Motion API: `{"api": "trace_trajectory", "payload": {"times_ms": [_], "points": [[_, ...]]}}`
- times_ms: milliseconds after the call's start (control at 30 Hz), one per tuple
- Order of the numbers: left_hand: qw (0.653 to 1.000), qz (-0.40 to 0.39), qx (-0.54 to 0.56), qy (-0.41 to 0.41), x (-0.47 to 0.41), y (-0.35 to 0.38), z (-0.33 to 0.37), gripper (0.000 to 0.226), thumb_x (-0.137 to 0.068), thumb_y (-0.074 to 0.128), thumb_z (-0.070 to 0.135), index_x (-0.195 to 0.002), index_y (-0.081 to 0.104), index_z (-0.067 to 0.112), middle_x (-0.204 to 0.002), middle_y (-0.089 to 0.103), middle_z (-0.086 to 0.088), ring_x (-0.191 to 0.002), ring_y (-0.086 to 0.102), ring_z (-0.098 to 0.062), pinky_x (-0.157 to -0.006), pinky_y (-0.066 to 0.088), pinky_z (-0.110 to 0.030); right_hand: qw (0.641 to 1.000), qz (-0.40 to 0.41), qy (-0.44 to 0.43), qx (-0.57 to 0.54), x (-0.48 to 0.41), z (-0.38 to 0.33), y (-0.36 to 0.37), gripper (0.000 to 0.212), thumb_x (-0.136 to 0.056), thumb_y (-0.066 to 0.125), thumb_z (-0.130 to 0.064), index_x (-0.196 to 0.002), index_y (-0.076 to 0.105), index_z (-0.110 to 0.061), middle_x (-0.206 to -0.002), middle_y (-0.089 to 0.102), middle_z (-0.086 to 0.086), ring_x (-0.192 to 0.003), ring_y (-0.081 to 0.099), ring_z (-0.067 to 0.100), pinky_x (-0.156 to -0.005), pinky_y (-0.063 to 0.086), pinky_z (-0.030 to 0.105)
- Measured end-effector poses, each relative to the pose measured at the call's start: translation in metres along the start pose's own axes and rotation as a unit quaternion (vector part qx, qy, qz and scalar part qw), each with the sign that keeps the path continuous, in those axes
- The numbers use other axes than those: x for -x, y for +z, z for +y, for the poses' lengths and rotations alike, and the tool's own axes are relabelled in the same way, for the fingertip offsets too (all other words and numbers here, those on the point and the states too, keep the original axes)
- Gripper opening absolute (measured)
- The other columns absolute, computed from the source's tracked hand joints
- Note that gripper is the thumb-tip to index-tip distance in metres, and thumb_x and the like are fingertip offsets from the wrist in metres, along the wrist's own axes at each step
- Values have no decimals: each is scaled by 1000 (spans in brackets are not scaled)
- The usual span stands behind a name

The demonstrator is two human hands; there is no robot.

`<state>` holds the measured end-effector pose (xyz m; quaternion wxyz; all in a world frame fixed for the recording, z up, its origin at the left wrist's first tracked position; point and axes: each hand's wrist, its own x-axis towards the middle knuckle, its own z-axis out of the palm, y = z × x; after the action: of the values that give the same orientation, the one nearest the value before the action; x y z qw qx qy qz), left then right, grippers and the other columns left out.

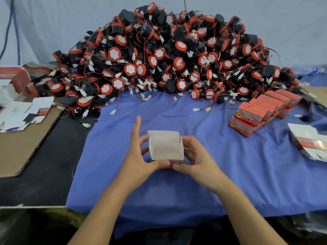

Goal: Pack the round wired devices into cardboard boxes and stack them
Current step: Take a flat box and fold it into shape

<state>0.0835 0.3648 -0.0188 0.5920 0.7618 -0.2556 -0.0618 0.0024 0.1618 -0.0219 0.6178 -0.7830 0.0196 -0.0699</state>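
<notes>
A small cardboard box (pixel 165 147), white inside and red outside, is held over the blue cloth (pixel 221 170) with its flap standing up. My left hand (pixel 139 156) grips its left side, thumb on the front edge and index finger pointing up. My right hand (pixel 194 160) grips the right side with curled fingers. A big pile of round black-and-red wired devices (pixel 168 55) fills the back of the table. Packed red boxes (pixel 261 110) are stacked in rows at the right.
Flat unfolded box blanks (pixel 23 112) lie on a brown cardboard sheet (pixel 21 152) at the left. More flat blanks (pixel 311 140) are heaped at the right edge. Loose white connectors on red wires (pixel 201 109) trail onto the cloth in front of the pile.
</notes>
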Motion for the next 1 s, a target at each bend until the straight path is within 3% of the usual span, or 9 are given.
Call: {"api": "trace_trajectory", "payload": {"times_ms": [100, 200, 267, 400, 467, 600, 733, 1000], "points": [[999, -3, 1, -32, -1, 7, -19, 111, -71, 95, 22, -153, 27, 53, -126, 67, 21, -120, 64, -5, -100, 52, -27, 998, 27, 4, 56, -1, 14, 6, 68, -80, 85, -7, -130, 50, -36, -133, 64, -18, -129, 59, 4, -107, 49, 35], [1000, 9, -11, -23, -1, 11, -25, 84, -75, 94, 24, -143, 48, 42, -129, 66, 20, -120, 63, -3, -100, 54, -32, 994, 51, -5, 99, 0, 18, 9, 70, -80, 84, -21, -129, 46, -54, -133, 62, -28, -126, 57, -4, -101, 48, 23], [1000, 9, -13, -22, 0, 11, -25, 72, -76, 92, 26, -134, 54, 42, -129, 66, 20, -120, 63, -3, -100, 54, -35, 991, 62, -14, 119, 0, 19, 11, 71, -83, 83, -23, -132, 45, -56, -135, 59, -31, -126, 55, -7, -97, 47, 15], [999, 12, -37, -24, 1, 13, -23, 74, -77, 90, 21, -124, 51, 61, -124, 66, 31, -116, 62, 9, -89, 48, -8, 986, 88, -24, 138, -1, 17, 15, 72, -87, 79, -19, -135, 44, -60, -131, 59, -36, -123, 55, -12, -92, 42, 3], [998, 24, -46, -26, 0, 15, -23, 75, -77, 89, 16, -125, 52, 60, -122, 66, 33, -114, 62, 11, -86, 45, -3, 984, 105, -25, 144, 0, 17, 18, 68, -89, 78, -21, -135, 45, -59, -129, 60, -37, -121, 55, -14, -92, 41, 2], [997, 48, -58, -22, -2, 18, -24, 73, -77, 87, 13, -133, 55, 48, -122, 68, 29, -113, 63, 10, -88, 47, -7, 976, 128, -26, 173, -1, 17, 24, 61, -91, 76, -26, -128, 46, -63, -122, 60, -42, -115, 56, -17, -88, 40, -1], [994, 77, -65, -42, -2, 22, -24, 65, -79, 88, 18, -135, 60, 33, -126, 65, 18, -109, 64, 6, -91, 50, -11, 973, 138, -27, 181, -2, 20, 24, 56, -92, 73, -22, -137, 51, -48, -124, 61, -38, -118, 57, -14, -92, 42, 2], [991, 74, -101, -41, 0, 23, -22, 57, -81, 87, 27, -131, 61, 36, -124, 62, 21, -106, 64, 6, -85, 47, -4, 968, 148, -13, 201, 1, 17, 26, 58, -92, 66, -16, -131, 47, -54, -119, 56, -48, -113, 52, -23, -86, 37, -5]]}}
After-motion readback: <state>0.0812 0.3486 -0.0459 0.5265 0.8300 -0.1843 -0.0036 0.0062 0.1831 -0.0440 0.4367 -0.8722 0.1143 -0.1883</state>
